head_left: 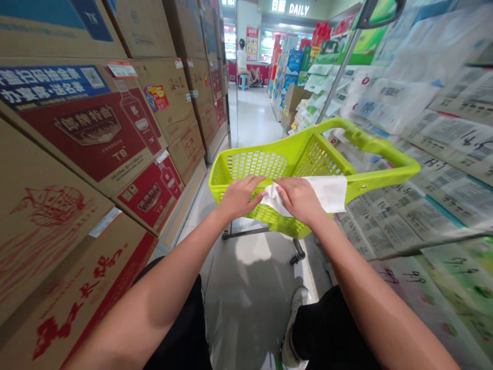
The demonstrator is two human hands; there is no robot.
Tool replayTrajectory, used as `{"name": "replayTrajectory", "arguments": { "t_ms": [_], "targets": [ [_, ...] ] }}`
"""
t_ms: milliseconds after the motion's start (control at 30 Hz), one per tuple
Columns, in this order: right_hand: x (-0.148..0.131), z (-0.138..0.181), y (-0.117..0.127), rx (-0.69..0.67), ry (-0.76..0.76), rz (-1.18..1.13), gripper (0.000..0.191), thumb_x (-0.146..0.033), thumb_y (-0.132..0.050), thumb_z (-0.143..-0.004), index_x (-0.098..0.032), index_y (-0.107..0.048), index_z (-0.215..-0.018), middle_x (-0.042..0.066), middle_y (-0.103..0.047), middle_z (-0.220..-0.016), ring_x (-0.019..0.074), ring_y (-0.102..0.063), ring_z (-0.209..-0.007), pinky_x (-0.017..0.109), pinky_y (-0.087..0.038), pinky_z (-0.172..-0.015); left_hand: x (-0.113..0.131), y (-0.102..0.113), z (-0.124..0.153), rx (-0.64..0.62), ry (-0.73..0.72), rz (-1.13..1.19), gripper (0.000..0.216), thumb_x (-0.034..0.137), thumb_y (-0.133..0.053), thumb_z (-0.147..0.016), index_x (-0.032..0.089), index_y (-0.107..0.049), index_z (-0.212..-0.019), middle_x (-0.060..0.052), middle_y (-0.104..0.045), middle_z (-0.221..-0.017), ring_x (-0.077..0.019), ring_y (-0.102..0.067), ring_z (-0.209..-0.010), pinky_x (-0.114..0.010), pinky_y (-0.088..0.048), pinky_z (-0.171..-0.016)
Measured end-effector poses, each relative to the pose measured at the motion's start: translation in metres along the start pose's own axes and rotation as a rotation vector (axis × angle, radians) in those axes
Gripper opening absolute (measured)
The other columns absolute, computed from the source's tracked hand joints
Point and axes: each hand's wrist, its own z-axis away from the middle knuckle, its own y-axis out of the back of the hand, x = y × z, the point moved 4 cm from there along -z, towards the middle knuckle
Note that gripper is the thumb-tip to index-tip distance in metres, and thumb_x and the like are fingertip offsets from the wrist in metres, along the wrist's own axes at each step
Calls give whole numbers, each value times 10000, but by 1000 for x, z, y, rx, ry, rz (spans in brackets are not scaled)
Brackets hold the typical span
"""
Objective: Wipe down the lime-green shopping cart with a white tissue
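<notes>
A lime-green plastic shopping cart (254, 159) stands across the aisle in front of me, its basket side facing my knees. My left hand (242, 196) is closed over the near rim, fingers reaching inside and thumb outside, close to a white cloth (327, 192). That cloth hangs over the same rim to the right, bunched near the thumbs and flat at its far end. My right hand (299, 198) presses it against the rim, with the fingers curled over the top and the thumb on the outer side. The fingertips inside the basket are partly hidden.
Stacked cardboard cartons (88, 128) wall the left side. Packs of tissue paper (408, 108) with handwritten prices line the right. The cart's caster wheel (297, 253) rests on the tiled floor (239, 288) near my feet. A person (242, 56) sits on a blue stool far ahead.
</notes>
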Motion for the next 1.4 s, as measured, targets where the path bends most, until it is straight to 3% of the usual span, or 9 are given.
{"name": "replayTrajectory", "arguments": {
  "t_ms": [133,233,400,500,633,800,900,1100,1400],
  "targets": [
    [2,-2,-1,-11,26,-214,451,-451,-435,-1109,-180,-711,-1340,135,-763,-1329,297,-707,-1209,462,-496,-1092,6,2,1,-23,-100,6,459,488,-400,-1119,253,-655,-1419,-85,-687,-1383,-279,-671,-1247,-430,-515,-1021],
    [5,-2,2,37,-1,-284,414,-426,-451,-1100,-192,-706,-1327,133,-766,-1306,294,-706,-1221,465,-514,-1095,7,1,0,-8,-111,57,409,472,-480,-1101,260,-671,-1394,-77,-683,-1412,-257,-688,-1235,-396,-533,-1004],
    [9,2,1,117,-28,-349,360,-373,-475,-1075,-186,-699,-1288,150,-769,-1268,296,-718,-1188,474,-540,-1060,18,-8,-5,-9,-82,22,421,372,-571,-1076,264,-610,-1481,-49,-718,-1428,-269,-706,-1254,-405,-540,-922],
    [12,4,-1,158,-57,-397,339,-353,-495,-1055,-199,-684,-1290,147,-762,-1285,286,-716,-1192,472,-544,-1067,21,-14,-8,38,10,29,338,386,-627,-1048,270,-711,-1354,-17,-790,-1286,-265,-751,-1158,-401,-542,-861],
    [14,5,-2,186,-61,-397,305,-328,-498,-1040,-193,-695,-1228,143,-777,-1218,281,-731,-1131,460,-557,-1025,22,-14,-12,134,120,103,273,455,-704,-984,301,-791,-1193,21,-818,-1196,-235,-769,-1096,-364,-547,-819],
    [10,2,-5,202,-69,-375,260,-332,-504,-1042,-208,-709,-1143,127,-791,-1127,270,-739,-1043,439,-566,-960,23,-9,-14,149,222,189,196,381,-693,-978,341,-819,-1123,42,-819,-1175,-214,-760,-1091,-343,-549,-834],
    [8,0,-7,217,-72,-387,266,-327,-483,-1046,-216,-708,-1133,125,-793,-1125,267,-741,-1047,438,-568,-964,19,-9,-14,175,218,237,156,419,-732,-971,336,-821,-1069,44,-816,-1153,-204,-760,-1076,-333,-543,-826],
    [5,-3,-11,205,-91,-375,292,-327,-452,-1050,-220,-706,-1147,133,-791,-1156,275,-739,-1072,456,-566,-991,16,-7,-13,156,186,308,76,293,-694,-998,299,-771,-1001,31,-795,-1149,-189,-737,-1098,-326,-533,-856],
    [1,-4,-15,192,-49,-361,302,-330,-447,-1060,-202,-699,-1167,138,-787,-1154,282,-729,-1077,455,-558,-989,17,-13,-13,194,250,209,85,340,-786,-936,291,-770,-1004,29,-790,-1096,-208,-744,-1036,-332,-513,-804]
  ]
}}
